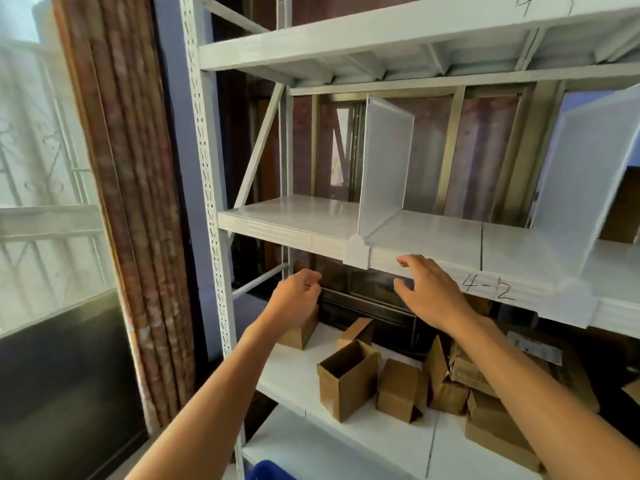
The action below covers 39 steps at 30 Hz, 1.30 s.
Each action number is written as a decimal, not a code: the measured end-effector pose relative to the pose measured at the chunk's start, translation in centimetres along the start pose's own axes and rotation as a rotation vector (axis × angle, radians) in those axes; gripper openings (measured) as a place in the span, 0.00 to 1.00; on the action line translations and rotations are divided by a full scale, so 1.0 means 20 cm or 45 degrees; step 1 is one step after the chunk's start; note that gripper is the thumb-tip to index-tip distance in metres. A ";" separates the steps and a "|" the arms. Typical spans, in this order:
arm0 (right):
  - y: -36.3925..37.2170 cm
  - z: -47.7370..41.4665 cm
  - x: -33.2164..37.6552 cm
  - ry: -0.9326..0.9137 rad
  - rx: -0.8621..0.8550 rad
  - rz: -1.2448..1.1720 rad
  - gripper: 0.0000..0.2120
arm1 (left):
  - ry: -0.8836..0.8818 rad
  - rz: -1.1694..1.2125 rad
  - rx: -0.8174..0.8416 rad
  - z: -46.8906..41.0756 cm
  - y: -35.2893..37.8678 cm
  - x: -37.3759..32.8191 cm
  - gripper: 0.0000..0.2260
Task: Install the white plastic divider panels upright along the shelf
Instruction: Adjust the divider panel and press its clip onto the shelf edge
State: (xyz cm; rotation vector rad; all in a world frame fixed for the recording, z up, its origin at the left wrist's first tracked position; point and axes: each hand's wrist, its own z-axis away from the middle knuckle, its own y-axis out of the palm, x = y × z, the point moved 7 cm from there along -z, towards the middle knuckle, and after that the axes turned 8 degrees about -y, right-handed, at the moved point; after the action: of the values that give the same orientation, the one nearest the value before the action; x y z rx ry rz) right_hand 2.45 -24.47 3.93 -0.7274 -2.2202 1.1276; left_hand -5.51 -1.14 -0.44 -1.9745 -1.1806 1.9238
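Note:
A white plastic divider panel (384,168) stands upright on the white metal shelf (298,216), its front clip (356,252) hooked over the shelf's front lip. A second white divider panel (581,188) stands upright further right, with its own clip (576,303) on the lip. My right hand (427,289) is just right of the first clip, fingers apart, fingertips at the shelf's front edge, holding nothing. My left hand (298,299) hovers below the shelf edge left of the clip, fingers loosely curled and empty.
The shelf lip bears a small red mark (311,241) left of the first clip and the handwritten label "4-2" (488,287). Several open cardboard boxes (349,382) lie on the shelf below. A perforated upright post (207,188) frames the left side. A blue object (270,471) sits at the bottom.

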 end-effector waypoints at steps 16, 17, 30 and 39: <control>0.37 -0.40 0.06 -0.248 -0.093 0.466 0.38 | 0.244 -0.055 -0.155 -0.43 -0.19 -0.11 0.17; 0.39 -0.41 0.06 -0.234 -0.112 0.507 0.38 | 0.284 -0.038 -0.134 -0.47 -0.19 -0.15 0.17; 0.43 -0.43 0.09 0.012 -0.322 0.640 0.32 | 0.741 0.186 0.329 -1.00 -0.22 -0.75 0.41; 0.43 -0.46 0.12 0.164 -0.339 0.661 0.35 | 1.076 -0.076 0.351 -1.04 -0.17 -0.88 0.46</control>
State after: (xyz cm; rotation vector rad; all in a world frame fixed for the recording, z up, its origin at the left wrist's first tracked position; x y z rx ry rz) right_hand 8.72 -13.48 1.91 -1.5093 -2.1503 0.9780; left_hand 13.92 -1.07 18.89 -2.1788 -0.6772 0.9388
